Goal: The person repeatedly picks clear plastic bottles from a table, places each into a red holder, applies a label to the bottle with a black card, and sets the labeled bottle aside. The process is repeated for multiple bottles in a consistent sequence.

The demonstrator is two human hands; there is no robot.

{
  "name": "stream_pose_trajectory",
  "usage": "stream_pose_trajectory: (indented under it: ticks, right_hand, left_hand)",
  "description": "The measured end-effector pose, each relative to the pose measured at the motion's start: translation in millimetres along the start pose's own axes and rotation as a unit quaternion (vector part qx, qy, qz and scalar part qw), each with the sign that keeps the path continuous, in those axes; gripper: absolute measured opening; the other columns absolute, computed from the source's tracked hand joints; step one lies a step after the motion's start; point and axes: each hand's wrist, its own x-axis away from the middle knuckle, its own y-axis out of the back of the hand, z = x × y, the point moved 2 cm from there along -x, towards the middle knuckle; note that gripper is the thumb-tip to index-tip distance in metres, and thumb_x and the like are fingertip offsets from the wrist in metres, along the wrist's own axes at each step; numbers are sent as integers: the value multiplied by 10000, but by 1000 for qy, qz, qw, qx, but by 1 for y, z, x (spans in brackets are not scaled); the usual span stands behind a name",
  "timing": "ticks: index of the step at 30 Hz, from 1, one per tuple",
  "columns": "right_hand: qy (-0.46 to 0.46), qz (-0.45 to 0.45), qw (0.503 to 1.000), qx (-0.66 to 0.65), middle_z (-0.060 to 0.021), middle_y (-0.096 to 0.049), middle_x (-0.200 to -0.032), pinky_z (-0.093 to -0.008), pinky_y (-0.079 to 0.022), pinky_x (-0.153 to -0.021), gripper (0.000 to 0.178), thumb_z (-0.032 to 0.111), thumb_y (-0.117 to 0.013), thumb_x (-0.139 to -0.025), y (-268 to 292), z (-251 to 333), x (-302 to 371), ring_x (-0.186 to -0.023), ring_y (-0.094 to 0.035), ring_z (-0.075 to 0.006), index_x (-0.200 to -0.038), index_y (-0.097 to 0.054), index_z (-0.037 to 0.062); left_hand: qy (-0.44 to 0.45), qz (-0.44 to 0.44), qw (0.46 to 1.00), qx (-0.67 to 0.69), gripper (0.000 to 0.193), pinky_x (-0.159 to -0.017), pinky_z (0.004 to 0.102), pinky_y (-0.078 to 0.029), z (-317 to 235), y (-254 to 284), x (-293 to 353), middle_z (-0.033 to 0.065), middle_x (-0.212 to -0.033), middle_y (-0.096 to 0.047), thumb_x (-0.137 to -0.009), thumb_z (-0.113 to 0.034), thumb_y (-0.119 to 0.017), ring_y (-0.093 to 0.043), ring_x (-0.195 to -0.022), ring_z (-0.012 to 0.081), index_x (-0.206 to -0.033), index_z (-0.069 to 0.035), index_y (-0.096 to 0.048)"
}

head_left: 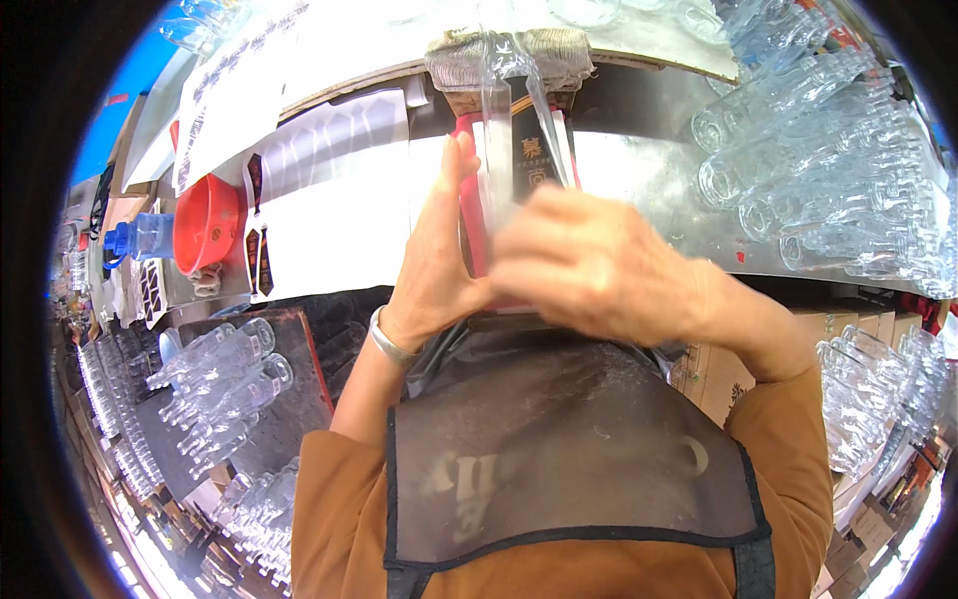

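A clear glass bottle [497,130] lies in front of me, its far end over a rest wrapped in greyish cloth [561,58]. A dark label with gold markings [532,150] shows at its right side, and a pink-red strip [473,215] runs along its left. My left hand [431,250] is open against the left side, fingers stretched away from me and thumb pointing right. Over the near part of the bottle, my right hand [589,260] is bent and smeared by motion. Its fingertips are hidden, so whether it grips anything cannot be made out.
Clear glass bottles [798,170] lie stacked at the right. More bottles [225,374] stand at lower left. On the left are a red bowl [208,225], a blue-capped jug [150,237], a white sheet [329,200] and a dark label strip [256,230]. Cardboard boxes [714,379] sit at lower right.
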Motion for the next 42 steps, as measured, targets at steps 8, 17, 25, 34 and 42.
stream_pose_trajectory:
  ticks: [8, 17, 25, 34, 42]
  right_hand:
    - [-144, -166, 963, 157, -106, -677, -913, -360, -531, -745, 214, 104, -660, -822, 45, -88, -48, -833, -656, -275, -1030, -678, 55]
    - [-154, -126, 976, 89, -131, -708, -972, -345, -541, -773, 221, 153, -707, -856, 40, -90, -33, -860, -686, -271, -1025, -683, 12]
    - [-53, -97, 986, -127, -79, -705, -970, -375, -564, -795, 338, -54, -723, -661, 13, -15, 18, -875, -666, -298, -980, -704, 55]
    - [-172, -47, 966, -187, -137, -688, -1030, -373, -536, -827, 307, 2, -661, -762, 8, -13, 51, -945, -668, -273, -1066, -664, 46]
    - [-215, -172, 961, -6, -147, -724, -1040, -306, -545, -804, 350, 135, -673, -904, 43, -88, -22, -877, -709, -220, -1242, -644, 48]
  left_hand:
    - [14, -52, 999, -6, 1229, -1024, 417, -480, -3, -11, 1, 248, -1488, -453, -693, -78, -841, -576, -1234, 333, -1586, -16, 0]
    - [59, -27, 994, 83, 1133, -1146, 449, -358, 3, -13, 7, 255, -1509, -417, -738, 39, -717, -473, -1358, 323, -1597, -47, 16]
    - [54, -31, 990, 130, 1103, -1123, 414, -392, 13, -12, 13, 214, -1525, -427, -728, 21, -742, -513, -1321, 294, -1593, -15, -59]
    - [67, -15, 988, 140, 1088, -1178, 429, -306, 11, -12, 11, 256, -1523, -391, -738, 73, -683, -434, -1396, 309, -1592, -13, -14]
    - [69, -24, 991, 112, 1086, -1138, 416, -373, 6, -10, 9, 209, -1522, -432, -728, 3, -746, -473, -1370, 306, -1590, -10, -85]
